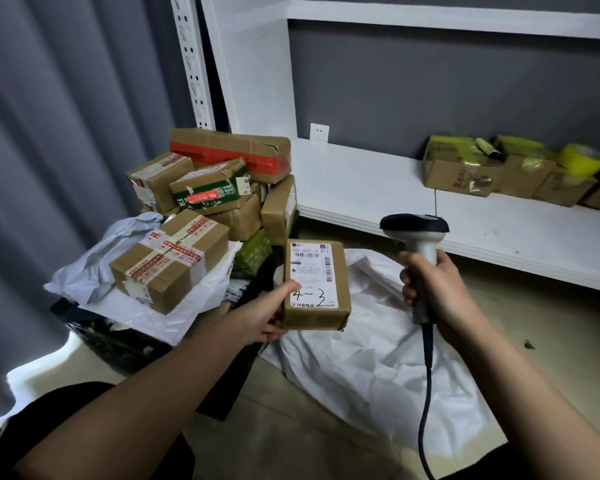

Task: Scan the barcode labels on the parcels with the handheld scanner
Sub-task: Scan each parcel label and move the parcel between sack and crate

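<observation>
My left hand [269, 315] grips a small brown cardboard parcel [340, 289] by its lower left corner, thumb on the white barcode label [314, 271] that faces me and carries a handwritten "4-3". My right hand [437, 289] holds the handle of a handheld scanner [414, 230] with a dark head and pale grip. The scanner stands upright just right of the parcel, its head level with the parcel's top edge, and its dark cable [426, 393] hangs down.
A heap of taped cardboard parcels [201, 202] and grey mailer bags sits on a black crate [118, 344] at the left. A crumpled white bag [378, 368] lies on the floor below the hands. The white low shelf [378, 188] holds several yellow-taped boxes [492, 171] at right.
</observation>
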A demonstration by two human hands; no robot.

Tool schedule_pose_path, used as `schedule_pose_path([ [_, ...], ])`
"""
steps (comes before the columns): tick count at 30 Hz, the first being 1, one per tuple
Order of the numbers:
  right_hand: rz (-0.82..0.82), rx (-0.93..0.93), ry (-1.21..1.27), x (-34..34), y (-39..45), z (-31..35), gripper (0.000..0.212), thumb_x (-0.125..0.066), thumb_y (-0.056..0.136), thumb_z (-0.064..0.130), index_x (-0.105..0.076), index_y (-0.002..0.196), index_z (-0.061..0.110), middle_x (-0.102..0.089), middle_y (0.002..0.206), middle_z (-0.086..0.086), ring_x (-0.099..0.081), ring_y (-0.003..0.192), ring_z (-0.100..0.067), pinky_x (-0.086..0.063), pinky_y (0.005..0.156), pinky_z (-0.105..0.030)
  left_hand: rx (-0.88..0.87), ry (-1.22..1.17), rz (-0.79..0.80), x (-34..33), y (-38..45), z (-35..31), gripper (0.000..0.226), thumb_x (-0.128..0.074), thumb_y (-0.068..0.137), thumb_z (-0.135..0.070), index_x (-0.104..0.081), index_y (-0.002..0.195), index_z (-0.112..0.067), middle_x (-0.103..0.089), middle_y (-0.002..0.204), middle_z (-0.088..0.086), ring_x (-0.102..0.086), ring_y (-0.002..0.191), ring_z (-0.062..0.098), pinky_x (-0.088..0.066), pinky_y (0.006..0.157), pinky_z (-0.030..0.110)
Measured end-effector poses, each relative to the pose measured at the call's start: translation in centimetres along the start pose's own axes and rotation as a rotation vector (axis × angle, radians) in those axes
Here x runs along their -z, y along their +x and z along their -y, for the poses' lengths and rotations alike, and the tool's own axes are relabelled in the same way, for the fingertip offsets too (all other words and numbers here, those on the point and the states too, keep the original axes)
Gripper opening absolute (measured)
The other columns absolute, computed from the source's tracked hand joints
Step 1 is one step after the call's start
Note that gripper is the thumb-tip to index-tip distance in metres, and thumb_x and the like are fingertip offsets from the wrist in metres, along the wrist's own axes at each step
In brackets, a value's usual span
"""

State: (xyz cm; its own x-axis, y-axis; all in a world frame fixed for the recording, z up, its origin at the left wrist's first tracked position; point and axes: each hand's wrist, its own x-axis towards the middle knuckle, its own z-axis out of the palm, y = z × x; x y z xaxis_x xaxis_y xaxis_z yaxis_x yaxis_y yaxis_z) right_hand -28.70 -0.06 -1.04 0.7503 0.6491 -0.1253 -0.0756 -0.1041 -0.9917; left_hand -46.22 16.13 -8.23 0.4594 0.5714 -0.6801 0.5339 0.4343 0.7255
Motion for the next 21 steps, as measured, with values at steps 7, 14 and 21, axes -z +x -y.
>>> schedule_pose_path([
  [7, -0.039, -0.093, 0.063, 4.0, 1.4, -2.8, 0.013, -0.055, 0.094, 0.014, -0.042, 0.097, 0.012, -0.044, 0.057, -0.002, -0.035, 0.040, -0.012, -0.030, 0.041, -0.025, 0.115, 0.108, -0.056, -5.8, 5.4, 0.4, 0.056, -0.050, 0.085, -0.067, -0.060, 0.114, -0.019, -0.061, 0.090, 0.004, -0.060, 0.075, 0.020, -0.039, 0.055, 0.020],
  [14, -0.028, -0.182, 0.070, 4.5, 4.2, -4.8, 0.017, -0.057, 0.093, 0.017, -0.044, 0.102, 0.012, -0.047, 0.054, 0.001, -0.037, 0.040, -0.013, -0.031, 0.044, -0.027, 0.222, 0.239, 0.017, -11.0, 11.8, -0.6, 0.064, -0.036, 0.088, -0.072, -0.053, 0.122, -0.021, -0.063, 0.091, 0.010, -0.064, 0.075, 0.020, -0.043, 0.045, 0.019],
  [21, -0.021, -0.226, 0.042, 3.4, 6.0, -5.6, 0.014, -0.058, 0.092, 0.016, -0.047, 0.099, 0.009, -0.049, 0.055, -0.001, -0.039, 0.040, -0.013, -0.035, 0.040, -0.023, 0.358, -0.184, 0.026, -14.0, 18.5, 0.7, 0.057, -0.050, 0.091, -0.058, -0.050, 0.119, -0.008, -0.063, 0.098, 0.019, -0.064, 0.098, 0.031, -0.056, 0.082, 0.040],
])
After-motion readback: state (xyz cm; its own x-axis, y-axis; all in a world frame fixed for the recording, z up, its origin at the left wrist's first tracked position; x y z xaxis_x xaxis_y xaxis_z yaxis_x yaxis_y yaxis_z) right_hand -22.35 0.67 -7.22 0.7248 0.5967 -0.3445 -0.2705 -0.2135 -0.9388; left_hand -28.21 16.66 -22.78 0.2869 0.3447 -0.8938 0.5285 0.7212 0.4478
